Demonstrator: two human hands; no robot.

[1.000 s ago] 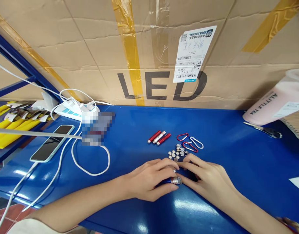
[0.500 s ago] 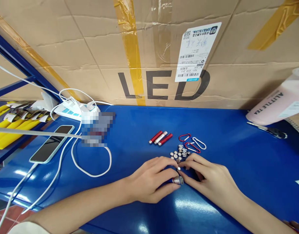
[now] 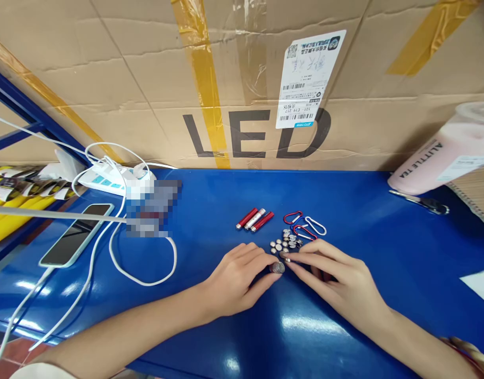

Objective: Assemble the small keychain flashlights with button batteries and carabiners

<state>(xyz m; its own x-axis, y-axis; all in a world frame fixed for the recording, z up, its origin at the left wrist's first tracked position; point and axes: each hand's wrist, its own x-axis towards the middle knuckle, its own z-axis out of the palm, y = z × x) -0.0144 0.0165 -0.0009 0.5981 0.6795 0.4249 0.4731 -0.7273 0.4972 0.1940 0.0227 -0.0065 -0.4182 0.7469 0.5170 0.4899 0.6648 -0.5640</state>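
Both hands (image 3: 242,276) farther up the table (image 3: 384,247), fingertips together.

A phone (image 3: 70,234), white power strip (image 3: 107,179) and pink cup (image 3: 443,155) lie before the cardboard box (image 3: 242,79).

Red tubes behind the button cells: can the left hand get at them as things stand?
Probably yes. The red tubes lie on bare blue table just beyond the left hand, nothing between; but it is holding a small cylinder.

Glossy blue table (image 3: 384,252); shiny metal button cells (image 3: 286,243); creased cardboard box (image 3: 139,84).
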